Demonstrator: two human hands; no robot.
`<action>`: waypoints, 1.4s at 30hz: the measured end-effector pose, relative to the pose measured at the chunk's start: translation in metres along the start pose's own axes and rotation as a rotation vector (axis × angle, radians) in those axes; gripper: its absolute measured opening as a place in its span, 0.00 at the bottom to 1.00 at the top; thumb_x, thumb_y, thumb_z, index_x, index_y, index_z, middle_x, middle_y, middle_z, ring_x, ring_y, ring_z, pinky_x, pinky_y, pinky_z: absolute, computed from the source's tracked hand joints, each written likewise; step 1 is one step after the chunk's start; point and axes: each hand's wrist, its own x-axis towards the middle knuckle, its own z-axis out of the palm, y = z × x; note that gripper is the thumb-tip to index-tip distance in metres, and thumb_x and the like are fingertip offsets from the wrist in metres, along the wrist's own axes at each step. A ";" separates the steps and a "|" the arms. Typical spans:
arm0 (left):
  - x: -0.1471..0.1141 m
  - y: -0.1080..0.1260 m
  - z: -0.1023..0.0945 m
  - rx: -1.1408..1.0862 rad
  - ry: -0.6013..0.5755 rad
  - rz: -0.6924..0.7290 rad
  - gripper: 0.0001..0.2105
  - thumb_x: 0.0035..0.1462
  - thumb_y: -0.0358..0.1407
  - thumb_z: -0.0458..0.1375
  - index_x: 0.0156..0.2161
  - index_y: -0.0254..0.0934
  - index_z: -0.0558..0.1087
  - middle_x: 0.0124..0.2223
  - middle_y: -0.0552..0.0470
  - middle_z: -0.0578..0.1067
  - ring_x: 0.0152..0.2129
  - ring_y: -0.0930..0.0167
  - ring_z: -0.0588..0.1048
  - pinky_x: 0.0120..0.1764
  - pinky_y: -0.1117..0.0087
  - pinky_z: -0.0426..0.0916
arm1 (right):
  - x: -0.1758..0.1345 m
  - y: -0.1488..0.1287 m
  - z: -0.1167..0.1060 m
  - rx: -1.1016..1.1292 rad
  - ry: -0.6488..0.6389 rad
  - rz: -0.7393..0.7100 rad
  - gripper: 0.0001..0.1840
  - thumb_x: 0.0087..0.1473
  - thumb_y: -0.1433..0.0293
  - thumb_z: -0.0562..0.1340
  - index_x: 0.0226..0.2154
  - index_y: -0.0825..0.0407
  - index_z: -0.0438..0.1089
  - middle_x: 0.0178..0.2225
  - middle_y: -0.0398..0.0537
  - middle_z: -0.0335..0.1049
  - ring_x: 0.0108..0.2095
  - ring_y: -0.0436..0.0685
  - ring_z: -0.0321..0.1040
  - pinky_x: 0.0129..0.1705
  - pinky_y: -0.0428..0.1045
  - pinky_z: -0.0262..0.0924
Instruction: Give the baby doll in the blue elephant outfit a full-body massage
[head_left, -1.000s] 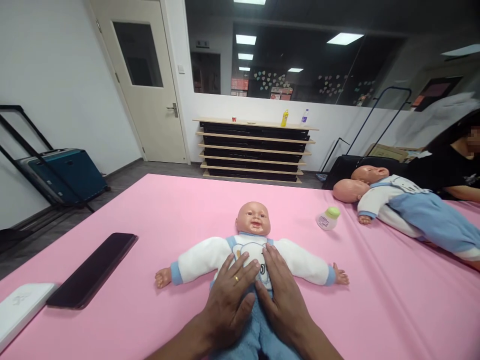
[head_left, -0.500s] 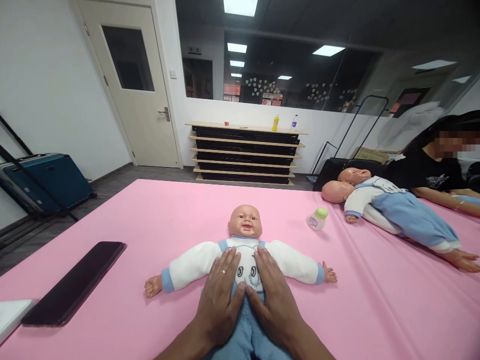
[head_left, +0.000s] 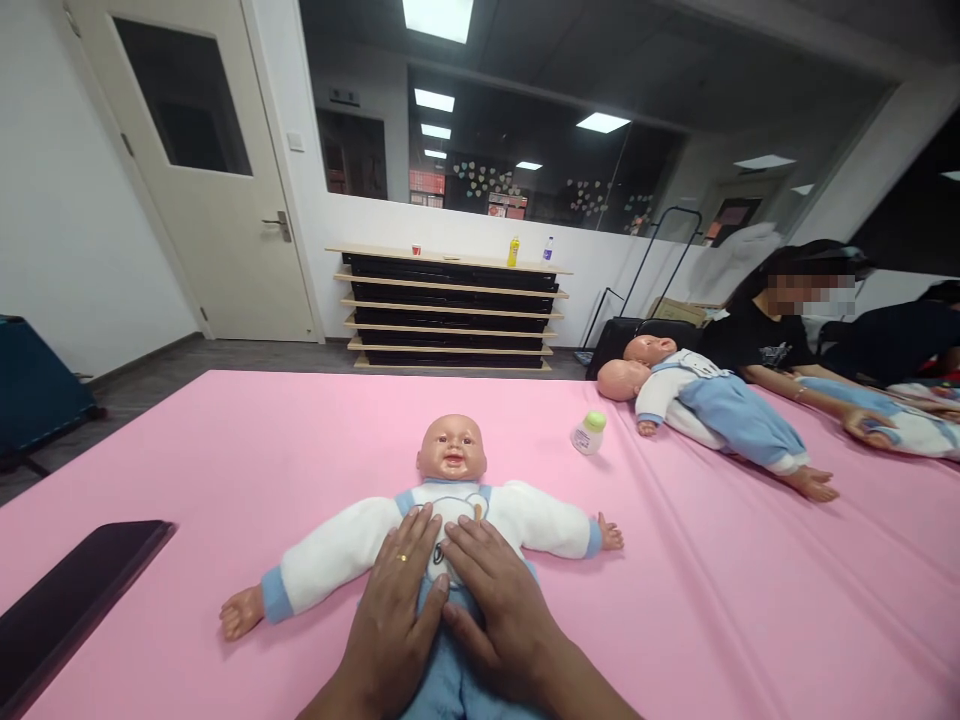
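Observation:
A baby doll point(head_left: 452, 450) in a white top and blue bottoms lies face up, its arms spread wide. My left hand point(head_left: 397, 600) rests flat on the left side of its chest and belly, with a ring on one finger. Flat on the other side is my right hand point(head_left: 499, 600), fingers stretched out and pointing toward the doll's head. The thumbs come close together over the belly. Both palms cover much of the face printed on the doll's front. Beyond the doll's arm, to the right, stands a small bottle point(head_left: 589, 434) with a green cap.
A pink covering point(head_left: 300, 430) spreads over the table. At left lies a dark phone-like slab point(head_left: 75, 600). Two more dolls point(head_left: 720, 400) lie at right, near a seated person point(head_left: 772, 330) whose hand touches another doll. A low stack of shelves point(head_left: 450, 310) stands by the wall.
The view has turned to the right, so the doll and table things sit farther left. My right hand has shifted inward across the doll's chest, covering more of the printed face.

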 end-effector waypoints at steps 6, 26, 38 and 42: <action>0.002 0.000 -0.001 -0.022 -0.001 -0.001 0.32 0.65 0.34 0.50 0.71 0.48 0.44 0.69 0.48 0.57 0.67 0.63 0.53 0.64 0.49 0.56 | -0.002 0.004 0.008 0.003 0.064 0.125 0.32 0.61 0.65 0.58 0.66 0.50 0.54 0.67 0.53 0.51 0.68 0.63 0.46 0.67 0.66 0.48; -0.001 -0.022 0.017 -0.037 0.020 0.140 0.31 0.63 0.35 0.51 0.69 0.53 0.49 0.68 0.54 0.60 0.66 0.64 0.56 0.68 0.51 0.46 | 0.001 -0.001 0.005 0.005 0.060 0.299 0.36 0.55 0.64 0.59 0.65 0.56 0.55 0.67 0.58 0.50 0.68 0.66 0.46 0.66 0.67 0.48; 0.001 -0.016 0.011 -0.086 0.081 0.047 0.27 0.63 0.37 0.51 0.67 0.50 0.58 0.67 0.52 0.62 0.65 0.63 0.59 0.65 0.51 0.54 | 0.005 -0.007 -0.010 0.046 0.039 -0.031 0.29 0.53 0.72 0.54 0.59 0.55 0.63 0.63 0.54 0.61 0.65 0.61 0.55 0.68 0.61 0.47; 0.002 -0.017 0.011 -0.073 0.083 0.071 0.29 0.63 0.38 0.52 0.68 0.49 0.55 0.67 0.52 0.62 0.64 0.63 0.60 0.65 0.52 0.55 | 0.005 -0.005 -0.007 0.045 0.089 0.063 0.27 0.58 0.69 0.54 0.60 0.55 0.63 0.62 0.55 0.62 0.64 0.60 0.57 0.67 0.59 0.50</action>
